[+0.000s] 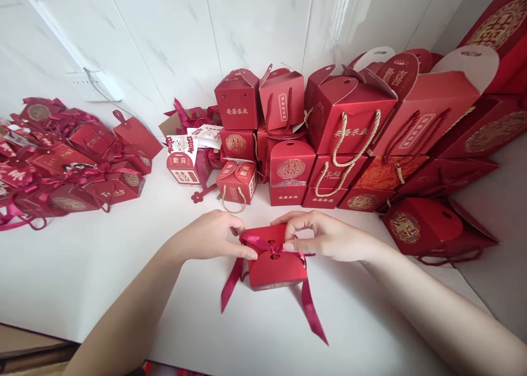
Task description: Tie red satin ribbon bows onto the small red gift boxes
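Observation:
A small red gift box (278, 274) sits on the white table in front of me, with a dark red satin ribbon (315, 313) tied at its top. Both ribbon tails hang down beside the box onto the tabletop. My left hand (216, 236) is at the box's left top edge, thumb and fingers closed around the ribbon loop there. With thumb and index finger, my right hand (319, 236) pinches the ribbon near the knot, its other fingers curled over the box's far right edge. Behind the fingers, part of the bow is hidden.
Stacked red gift boxes with rope handles (349, 118) line the tiled wall. A pile of ribboned boxes (74, 156) lies at left. Small boxes (236, 184) and a flower-ended red strip (197, 197) stand just beyond my hands. A white power strip (94, 85) is on the wall.

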Demonstrator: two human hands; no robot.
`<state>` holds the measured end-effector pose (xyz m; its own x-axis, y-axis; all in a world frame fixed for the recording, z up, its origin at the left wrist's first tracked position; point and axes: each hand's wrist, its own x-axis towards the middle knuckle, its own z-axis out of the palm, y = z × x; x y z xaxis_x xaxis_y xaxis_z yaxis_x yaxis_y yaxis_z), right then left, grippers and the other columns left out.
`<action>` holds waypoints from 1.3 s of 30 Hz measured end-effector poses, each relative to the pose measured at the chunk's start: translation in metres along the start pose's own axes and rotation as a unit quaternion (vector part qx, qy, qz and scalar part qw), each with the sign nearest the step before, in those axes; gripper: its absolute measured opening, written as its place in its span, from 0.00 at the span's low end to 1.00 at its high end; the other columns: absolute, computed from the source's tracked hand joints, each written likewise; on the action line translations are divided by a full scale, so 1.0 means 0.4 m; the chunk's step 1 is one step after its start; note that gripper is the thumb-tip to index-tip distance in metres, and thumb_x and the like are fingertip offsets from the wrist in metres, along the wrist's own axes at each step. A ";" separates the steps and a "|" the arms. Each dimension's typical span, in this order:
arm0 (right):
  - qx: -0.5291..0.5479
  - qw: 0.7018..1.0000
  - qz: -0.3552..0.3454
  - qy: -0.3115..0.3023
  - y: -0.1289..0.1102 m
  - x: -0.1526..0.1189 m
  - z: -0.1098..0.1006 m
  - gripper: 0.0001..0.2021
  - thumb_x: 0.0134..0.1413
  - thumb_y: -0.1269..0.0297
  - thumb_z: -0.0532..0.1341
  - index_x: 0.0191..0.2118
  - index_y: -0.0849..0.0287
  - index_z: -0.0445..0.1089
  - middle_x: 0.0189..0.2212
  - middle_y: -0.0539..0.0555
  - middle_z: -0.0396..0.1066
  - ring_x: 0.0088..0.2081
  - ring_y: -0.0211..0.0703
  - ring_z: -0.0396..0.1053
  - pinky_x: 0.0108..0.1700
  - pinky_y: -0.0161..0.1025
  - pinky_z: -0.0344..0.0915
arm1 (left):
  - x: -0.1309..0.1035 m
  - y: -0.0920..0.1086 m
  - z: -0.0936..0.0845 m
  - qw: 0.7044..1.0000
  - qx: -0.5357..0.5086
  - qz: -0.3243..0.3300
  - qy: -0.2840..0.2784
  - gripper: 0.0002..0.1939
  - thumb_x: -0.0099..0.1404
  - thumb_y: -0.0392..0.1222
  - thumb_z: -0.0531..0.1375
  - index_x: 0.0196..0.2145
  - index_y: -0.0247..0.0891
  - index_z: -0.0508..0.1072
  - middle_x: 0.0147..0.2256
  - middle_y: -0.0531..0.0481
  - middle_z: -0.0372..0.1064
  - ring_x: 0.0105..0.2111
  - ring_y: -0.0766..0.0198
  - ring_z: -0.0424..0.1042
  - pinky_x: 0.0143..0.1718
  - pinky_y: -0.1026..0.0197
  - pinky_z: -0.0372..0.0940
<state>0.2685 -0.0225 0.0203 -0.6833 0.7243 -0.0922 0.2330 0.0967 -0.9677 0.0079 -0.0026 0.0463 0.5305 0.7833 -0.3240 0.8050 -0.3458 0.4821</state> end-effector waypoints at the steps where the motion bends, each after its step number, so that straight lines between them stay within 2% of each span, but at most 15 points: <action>1: 0.016 1.000 -0.002 0.005 0.000 0.003 0.001 0.13 0.58 0.56 0.62 0.29 0.61 0.68 0.51 0.55 0.67 0.33 0.37 0.68 0.35 0.36 0.62 | 0.005 0.001 0.001 1.000 -0.026 0.005 0.016 0.21 0.54 0.61 0.63 0.26 0.38 0.69 0.25 0.56 0.60 0.23 0.68 0.55 0.23 0.64 0.49; 4: 0.037 0.998 -0.029 0.039 0.002 0.009 -0.001 0.12 0.61 0.56 0.60 0.32 0.60 0.67 0.46 0.54 0.69 0.38 0.39 0.67 0.41 0.36 0.62 | 0.017 0.004 0.000 0.991 -0.108 0.049 0.067 0.16 0.58 0.53 0.62 0.27 0.37 0.67 0.29 0.54 0.64 0.29 0.66 0.61 0.30 0.64 0.56; 6: 0.028 0.997 -0.040 0.059 0.004 0.008 -0.007 0.12 0.61 0.55 0.59 0.34 0.60 0.66 0.41 0.53 0.68 0.39 0.39 0.66 0.42 0.36 0.61 | 0.020 0.003 -0.004 0.986 -0.149 0.064 0.027 0.16 0.57 0.52 0.64 0.28 0.37 0.67 0.30 0.54 0.65 0.30 0.66 0.63 0.31 0.64 0.57; 9: -0.015 0.996 -0.033 0.087 0.000 0.000 -0.015 0.13 0.61 0.54 0.60 0.33 0.60 0.64 0.32 0.49 0.65 0.32 0.36 0.63 0.36 0.35 0.60 | 0.019 -0.001 -0.005 0.977 -0.203 0.039 -0.055 0.19 0.57 0.56 0.64 0.29 0.37 0.67 0.27 0.55 0.64 0.26 0.68 0.62 0.26 0.65 0.55; 12: -0.007 0.996 -0.026 0.085 -0.005 -0.006 -0.017 0.13 0.60 0.56 0.61 0.33 0.59 0.62 0.27 0.47 0.63 0.29 0.35 0.61 0.33 0.34 0.57 | 0.020 0.002 0.007 0.966 -0.248 -0.013 -0.073 0.21 0.62 0.60 0.57 0.27 0.37 0.66 0.18 0.57 0.59 0.18 0.70 0.56 0.20 0.65 0.51; 14: 0.015 0.997 -0.023 0.071 -0.006 -0.008 -0.014 0.11 0.60 0.57 0.61 0.35 0.59 0.61 0.25 0.46 0.62 0.27 0.34 0.59 0.30 0.33 0.56 | 0.023 0.011 0.017 0.964 -0.254 -0.030 -0.072 0.22 0.63 0.60 0.57 0.25 0.37 0.65 0.15 0.58 0.54 0.15 0.71 0.53 0.18 0.66 0.50; 19: 0.001 0.999 -0.031 0.039 -0.004 -0.016 -0.016 0.07 0.62 0.62 0.60 0.39 0.57 0.62 0.26 0.45 0.61 0.26 0.33 0.57 0.29 0.32 0.55 | 0.033 0.015 0.022 0.959 -0.270 0.011 -0.086 0.21 0.62 0.54 0.60 0.22 0.36 0.64 0.16 0.58 0.55 0.16 0.73 0.53 0.18 0.68 0.49; 23: -0.077 0.996 -0.014 0.047 0.001 -0.022 -0.032 0.05 0.62 0.63 0.59 0.41 0.56 0.62 0.27 0.45 0.62 0.27 0.33 0.58 0.30 0.32 0.56 | 0.053 -0.022 0.021 0.944 -0.306 0.026 -0.119 0.20 0.62 0.52 0.61 0.22 0.35 0.62 0.16 0.58 0.56 0.16 0.74 0.51 0.18 0.69 0.48; 31: -0.152 0.987 -0.002 0.055 0.009 -0.013 -0.049 0.03 0.61 0.64 0.57 0.39 0.55 0.62 0.27 0.46 0.66 0.26 0.35 0.63 0.31 0.33 0.59 | 0.091 -0.077 0.029 0.934 -0.323 0.036 -0.152 0.19 0.59 0.49 0.64 0.21 0.35 0.63 0.15 0.56 0.62 0.15 0.73 0.58 0.16 0.70 0.54; 34: -0.140 0.987 0.009 0.077 0.014 -0.012 -0.057 0.07 0.59 0.60 0.61 0.36 0.56 0.63 0.24 0.45 0.65 0.24 0.34 0.62 0.28 0.32 0.58 | 0.097 -0.089 0.031 0.933 -0.326 0.031 -0.150 0.19 0.58 0.51 0.65 0.22 0.35 0.65 0.14 0.57 0.60 0.13 0.73 0.57 0.15 0.70 0.54; 36: -0.123 0.987 0.051 0.086 0.019 -0.011 -0.067 0.13 0.56 0.53 0.62 0.33 0.57 0.64 0.21 0.44 0.62 0.20 0.33 0.58 0.22 0.31 0.54 | 0.099 -0.093 0.032 0.934 -0.326 0.031 -0.141 0.19 0.59 0.53 0.64 0.22 0.35 0.66 0.12 0.60 0.55 0.11 0.74 0.54 0.13 0.70 0.50; 39: -0.107 0.988 0.108 0.038 0.026 -0.008 -0.081 0.22 0.56 0.43 0.58 0.26 0.59 0.65 0.15 0.43 0.54 0.16 0.31 0.51 0.16 0.31 0.47 | 0.101 -0.090 0.035 0.936 -0.323 0.041 -0.131 0.18 0.58 0.54 0.64 0.24 0.35 0.69 0.11 0.61 0.50 0.10 0.75 0.48 0.11 0.70 0.43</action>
<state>0.2954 -0.0015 0.0183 -0.5493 0.7926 -0.2648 0.5141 0.0707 -0.8548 0.0040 0.0343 0.0045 0.6986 0.5851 -0.4118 0.4744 0.0522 0.8788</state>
